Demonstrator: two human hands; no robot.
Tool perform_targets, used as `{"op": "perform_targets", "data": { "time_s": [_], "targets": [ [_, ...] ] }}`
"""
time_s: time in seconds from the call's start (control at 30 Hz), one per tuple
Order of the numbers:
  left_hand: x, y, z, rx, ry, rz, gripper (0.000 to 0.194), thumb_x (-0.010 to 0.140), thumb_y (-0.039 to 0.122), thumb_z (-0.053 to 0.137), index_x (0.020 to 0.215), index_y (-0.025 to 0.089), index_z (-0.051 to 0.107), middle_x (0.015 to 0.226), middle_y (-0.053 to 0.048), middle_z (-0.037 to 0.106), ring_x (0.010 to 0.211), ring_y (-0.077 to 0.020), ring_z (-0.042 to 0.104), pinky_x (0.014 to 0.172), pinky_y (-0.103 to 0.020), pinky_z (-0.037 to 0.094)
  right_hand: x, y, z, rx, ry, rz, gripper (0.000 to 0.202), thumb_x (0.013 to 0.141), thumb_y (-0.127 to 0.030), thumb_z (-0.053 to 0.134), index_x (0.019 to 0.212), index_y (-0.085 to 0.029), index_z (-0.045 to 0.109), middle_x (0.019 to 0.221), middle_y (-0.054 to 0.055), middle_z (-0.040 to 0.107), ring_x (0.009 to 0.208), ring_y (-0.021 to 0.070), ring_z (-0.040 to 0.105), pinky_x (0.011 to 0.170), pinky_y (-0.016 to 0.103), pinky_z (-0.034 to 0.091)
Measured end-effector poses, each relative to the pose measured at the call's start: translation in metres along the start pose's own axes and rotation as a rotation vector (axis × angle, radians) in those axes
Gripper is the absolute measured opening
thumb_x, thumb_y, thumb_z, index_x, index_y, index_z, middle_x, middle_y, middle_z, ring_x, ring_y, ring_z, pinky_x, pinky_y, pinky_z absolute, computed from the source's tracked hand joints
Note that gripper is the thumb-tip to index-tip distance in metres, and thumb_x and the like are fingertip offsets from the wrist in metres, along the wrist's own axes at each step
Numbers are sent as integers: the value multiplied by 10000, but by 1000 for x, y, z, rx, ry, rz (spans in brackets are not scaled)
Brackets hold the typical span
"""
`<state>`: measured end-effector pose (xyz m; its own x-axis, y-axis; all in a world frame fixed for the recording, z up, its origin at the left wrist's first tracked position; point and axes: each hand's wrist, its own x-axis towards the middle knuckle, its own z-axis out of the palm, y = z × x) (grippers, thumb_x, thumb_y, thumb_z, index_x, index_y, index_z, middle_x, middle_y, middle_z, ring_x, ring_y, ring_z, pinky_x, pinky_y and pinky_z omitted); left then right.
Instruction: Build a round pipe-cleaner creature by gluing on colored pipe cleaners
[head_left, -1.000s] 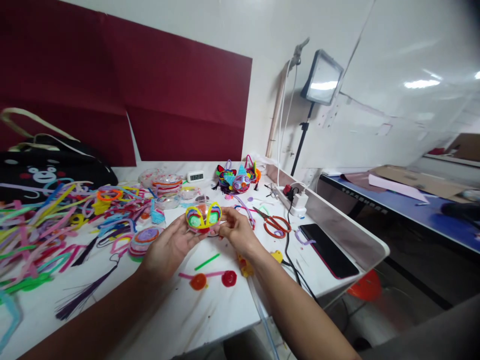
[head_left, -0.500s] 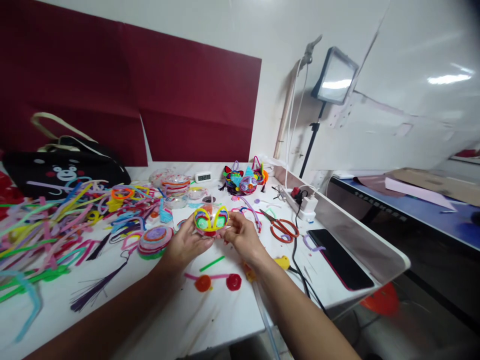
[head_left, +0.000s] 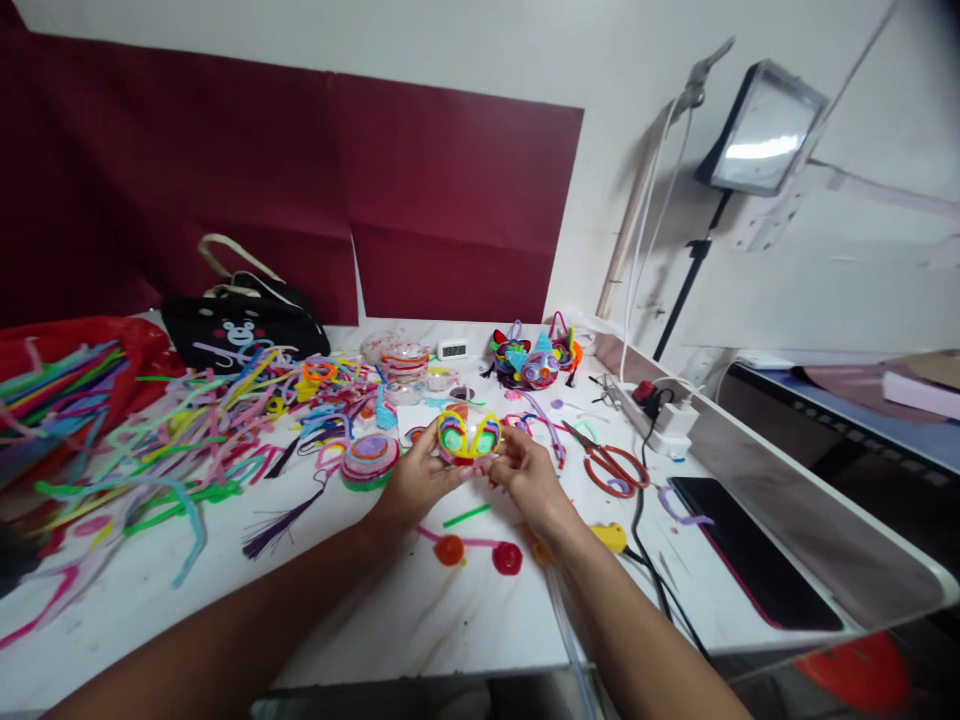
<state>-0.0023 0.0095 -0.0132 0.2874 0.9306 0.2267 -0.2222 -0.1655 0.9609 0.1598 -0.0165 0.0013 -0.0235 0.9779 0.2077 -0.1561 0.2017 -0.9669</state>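
Observation:
Between both hands, above the table, is a small clear plastic ball (head_left: 469, 438) decorated with yellow, green, blue and red pipe cleaners in a face-like pattern. My left hand (head_left: 421, 478) grips its left side with fingers curled around. At the lower right edge, my right hand (head_left: 529, 478) pinches it, the fingertips partly hidden. Below them on the table lie a cut green pipe cleaner (head_left: 466, 516), an orange coil (head_left: 450, 550) and a red coil (head_left: 507, 558) near a pink stem. A yellow glue gun (head_left: 609, 537) is partly covered by my right forearm.
Orange-handled scissors (head_left: 611, 468), a phone (head_left: 750, 550) and a power strip (head_left: 670, 420) with cables lie on the right. Loose pipe cleaners (head_left: 232, 420) heap up on the left. Finished colourful ornaments (head_left: 536, 360), a small clock (head_left: 452, 350) and a black bag (head_left: 244, 325) stand behind.
The view has turned left, so everything appears further right and a red bag of pipe cleaners shows at the left. Both hands keep the same hold on the decorated ball.

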Motion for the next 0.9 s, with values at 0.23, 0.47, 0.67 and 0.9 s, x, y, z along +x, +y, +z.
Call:
{"op": "perform_targets", "data": {
  "time_s": [0.23,0.47,0.67,0.9],
  "targets": [
    [0,2,2,52,23,-10,780,676,229,807,1376,249,463,1321,-101,622,1006,-275,697,877,-356,569,-1,-2,0,-38,7,13,396,608,-156,565,1003,-183,570,697,-17,609,587,136,563,550,263,465],
    [0,3,3,96,20,-51,835,685,307,796,1404,192,387,1337,-144,601,991,-268,703,895,-389,558,-1,-1,1,-107,-11,22,462,613,-143,531,1073,-176,544,698,-19,605,597,146,594,547,267,484],
    [0,3,1,201,61,-61,810,667,340,799,1362,182,413,1316,-163,607,926,-253,723,823,-354,582,0,7,2,-128,58,50,578,634,-144,562,1198,-168,439,763,-16,611,605,143,611,571,282,492],
    [0,3,1,219,72,-81,810,658,346,797,1350,184,408,1248,-161,627,778,-227,735,686,-347,609,2,16,-2,-197,90,0,577,670,-131,612,1226,-189,466,805,-13,622,607,122,610,589,265,484]
  ]
}}
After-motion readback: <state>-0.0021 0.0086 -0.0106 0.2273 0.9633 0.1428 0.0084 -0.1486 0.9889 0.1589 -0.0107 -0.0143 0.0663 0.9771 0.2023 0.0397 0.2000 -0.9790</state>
